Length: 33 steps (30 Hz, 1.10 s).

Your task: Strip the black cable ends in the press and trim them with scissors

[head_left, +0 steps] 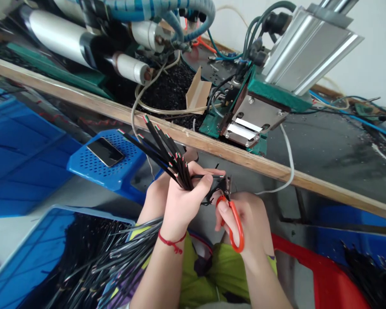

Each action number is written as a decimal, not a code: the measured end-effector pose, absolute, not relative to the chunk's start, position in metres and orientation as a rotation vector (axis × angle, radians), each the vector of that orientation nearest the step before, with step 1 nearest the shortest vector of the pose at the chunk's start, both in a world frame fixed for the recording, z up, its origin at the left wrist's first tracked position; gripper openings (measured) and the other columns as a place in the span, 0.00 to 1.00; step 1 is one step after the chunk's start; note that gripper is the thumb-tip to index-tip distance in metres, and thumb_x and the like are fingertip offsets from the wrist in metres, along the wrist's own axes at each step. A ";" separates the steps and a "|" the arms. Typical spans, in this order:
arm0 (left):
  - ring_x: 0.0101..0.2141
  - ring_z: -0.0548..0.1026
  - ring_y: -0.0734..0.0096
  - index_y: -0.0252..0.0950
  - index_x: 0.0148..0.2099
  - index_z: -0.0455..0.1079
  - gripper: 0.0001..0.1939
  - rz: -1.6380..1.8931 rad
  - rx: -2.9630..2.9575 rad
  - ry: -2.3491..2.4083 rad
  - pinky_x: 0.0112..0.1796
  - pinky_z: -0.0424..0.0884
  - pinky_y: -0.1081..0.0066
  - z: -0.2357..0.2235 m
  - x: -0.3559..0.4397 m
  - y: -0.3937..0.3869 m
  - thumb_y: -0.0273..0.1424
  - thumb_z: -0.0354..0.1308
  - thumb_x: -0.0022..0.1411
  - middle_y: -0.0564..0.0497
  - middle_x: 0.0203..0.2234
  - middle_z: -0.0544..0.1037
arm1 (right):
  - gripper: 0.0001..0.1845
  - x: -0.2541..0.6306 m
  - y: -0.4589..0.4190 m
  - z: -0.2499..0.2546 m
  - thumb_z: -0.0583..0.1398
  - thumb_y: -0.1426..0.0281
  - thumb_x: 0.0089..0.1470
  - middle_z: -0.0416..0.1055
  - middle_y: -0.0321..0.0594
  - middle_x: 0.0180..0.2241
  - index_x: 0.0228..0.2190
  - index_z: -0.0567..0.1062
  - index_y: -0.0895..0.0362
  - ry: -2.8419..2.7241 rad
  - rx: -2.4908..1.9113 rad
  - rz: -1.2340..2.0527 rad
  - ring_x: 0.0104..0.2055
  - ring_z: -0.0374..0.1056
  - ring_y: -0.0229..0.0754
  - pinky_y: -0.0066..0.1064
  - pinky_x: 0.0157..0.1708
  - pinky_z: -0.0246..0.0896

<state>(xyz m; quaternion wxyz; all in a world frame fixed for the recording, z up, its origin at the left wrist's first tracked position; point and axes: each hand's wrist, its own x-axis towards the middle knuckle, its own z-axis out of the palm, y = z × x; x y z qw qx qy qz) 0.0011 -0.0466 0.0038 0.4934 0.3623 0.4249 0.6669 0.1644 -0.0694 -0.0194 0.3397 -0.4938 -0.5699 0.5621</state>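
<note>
Above my lap, my left hand (185, 201) is closed around a bundle of black cables (157, 148). Their cut ends fan out to the upper left and show red, green and white cores. One cable sticks out to the right between its thumb and fingers. My right hand (227, 214) grips a pair of scissors (239, 227) by the orange-red handles. The blades meet the tip of that single cable; whether they are fully closed on it cannot be made out. Dark offcuts hang just below the blades.
A wooden-edged workbench (193, 135) carries a pneumatic press (254, 113) and cylinders (61, 36). A phone (105, 151) lies on a blue stool (80, 165). Many more cables (116, 257) spread from a blue crate (14, 257) over my left leg. A red stool (331, 274) stands right.
</note>
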 end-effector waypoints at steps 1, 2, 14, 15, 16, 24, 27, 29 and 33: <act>0.17 0.65 0.80 0.40 0.33 0.74 0.12 1.615 0.878 1.032 0.23 0.62 0.72 0.005 0.001 -0.047 0.26 0.69 0.70 0.49 0.38 0.93 | 0.40 0.164 -0.069 -0.016 0.68 0.42 0.67 0.64 0.36 0.14 0.13 0.71 0.55 -1.489 -1.291 1.458 0.19 0.56 0.34 0.29 0.20 0.43; 0.19 0.71 0.78 0.40 0.33 0.74 0.12 1.615 0.879 1.028 0.23 0.63 0.73 0.006 0.002 -0.047 0.26 0.69 0.70 0.48 0.38 0.93 | 0.40 0.163 -0.068 -0.012 0.69 0.42 0.66 0.65 0.36 0.14 0.13 0.72 0.55 -1.490 -1.300 1.458 0.18 0.55 0.34 0.29 0.20 0.43; 0.32 0.86 0.69 0.40 0.34 0.77 0.12 1.580 0.940 1.052 0.30 0.77 0.72 0.004 0.002 -0.046 0.26 0.68 0.72 0.50 0.43 0.94 | 0.42 0.167 -0.058 0.007 0.70 0.38 0.60 0.66 0.40 0.13 0.12 0.72 0.57 -1.558 -1.347 1.396 0.17 0.62 0.36 0.24 0.20 0.53; 0.36 0.88 0.66 0.40 0.34 0.77 0.11 1.579 0.952 1.051 0.34 0.80 0.70 0.004 0.001 -0.047 0.26 0.68 0.72 0.50 0.44 0.94 | 0.41 0.167 -0.057 0.006 0.71 0.39 0.59 0.66 0.40 0.12 0.12 0.72 0.57 -1.556 -1.342 1.398 0.16 0.61 0.35 0.24 0.19 0.51; 0.40 0.90 0.63 0.40 0.34 0.77 0.11 1.578 0.958 1.049 0.37 0.82 0.69 0.004 0.001 -0.047 0.26 0.68 0.73 0.50 0.44 0.94 | 0.41 0.167 -0.056 0.005 0.71 0.39 0.59 0.66 0.40 0.12 0.12 0.73 0.57 -1.559 -1.338 1.396 0.16 0.59 0.35 0.24 0.18 0.49; 0.44 0.91 0.55 0.41 0.33 0.79 0.10 1.615 0.968 1.123 0.46 0.87 0.60 0.004 0.004 -0.047 0.27 0.69 0.70 0.47 0.43 0.94 | 0.40 0.171 -0.057 -0.006 0.70 0.42 0.65 0.69 0.40 0.12 0.13 0.74 0.55 -1.592 -1.315 1.312 0.17 0.64 0.37 0.26 0.20 0.54; 0.45 0.91 0.54 0.42 0.33 0.78 0.10 1.619 0.964 1.129 0.48 0.87 0.58 0.004 0.005 -0.046 0.27 0.69 0.69 0.47 0.42 0.93 | 0.39 0.171 -0.058 -0.008 0.69 0.43 0.66 0.70 0.39 0.12 0.13 0.74 0.55 -1.595 -1.311 1.308 0.16 0.64 0.37 0.27 0.20 0.55; 0.45 0.91 0.54 0.42 0.33 0.78 0.10 1.621 0.972 1.127 0.48 0.87 0.59 0.004 0.005 -0.046 0.26 0.68 0.69 0.47 0.41 0.93 | 0.40 0.169 -0.058 -0.006 0.70 0.42 0.66 0.70 0.40 0.11 0.13 0.74 0.55 -1.591 -1.311 1.324 0.15 0.63 0.36 0.26 0.19 0.54; 0.47 0.91 0.55 0.41 0.33 0.79 0.11 1.622 0.988 1.126 0.50 0.86 0.59 0.004 0.004 -0.046 0.26 0.68 0.70 0.48 0.41 0.93 | 0.41 0.165 -0.056 0.001 0.70 0.41 0.65 0.70 0.40 0.11 0.12 0.75 0.55 -1.600 -1.299 1.330 0.15 0.63 0.36 0.25 0.18 0.55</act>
